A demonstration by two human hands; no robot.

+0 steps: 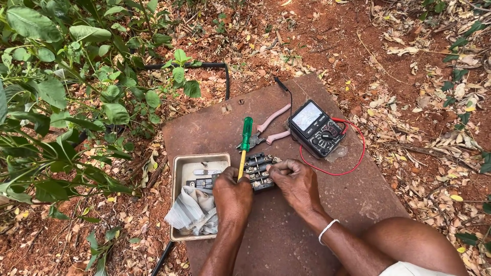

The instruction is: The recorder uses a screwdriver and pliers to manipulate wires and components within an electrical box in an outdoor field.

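On rusty sheet [307,225], left hand [232,197] gripping screwdriver [245,140], right hand [296,184] pinching terminal block [257,168], bare metal beyond.

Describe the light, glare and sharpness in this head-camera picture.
Head view: soft, even daylight with faint shadows; pale glare on the multimeter display; left hand, right hand and green-handled screwdriver sharp; leaves at the left edge look stretched.

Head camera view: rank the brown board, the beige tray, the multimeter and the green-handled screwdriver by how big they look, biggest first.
1. Brown board
2. Beige tray
3. Multimeter
4. Green-handled screwdriver, long but slim; the left hand hides its tip, so its place against the multimeter is unsure.
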